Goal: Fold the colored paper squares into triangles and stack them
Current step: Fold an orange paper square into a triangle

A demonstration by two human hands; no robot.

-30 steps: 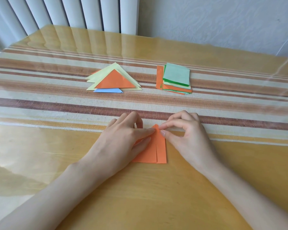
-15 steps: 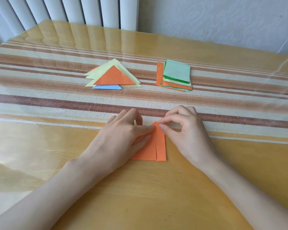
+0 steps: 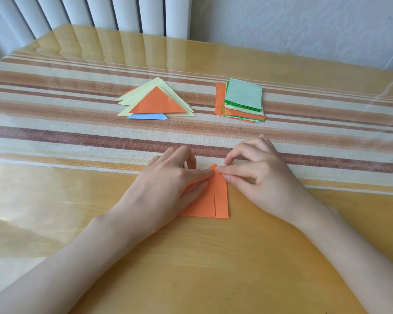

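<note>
Mid-fold on an orange paper, lying flat on the table at the near edge of the striped cloth, between both hands. Pressing down on its left part with the left hand, fingers straight and laid over the sheet. Pinching the top point with the right hand, thumb and forefinger curled together on the tip, other fingers bent above the cloth.

Hardly any change over the last second: same press, same pinch, same spot for the paper, with two flaps meeting along a centre seam as before. At most a slight shift of the right fingertips at the tip. Probably aligning or sharpening that corner, so not yet ready for stacking.

Further back, well apart from the hands, a stack of triangles on the left with an orange one on top, and a pile of squares on the right, green uppermost. Plenty left to fold, judging by that pile.
</note>
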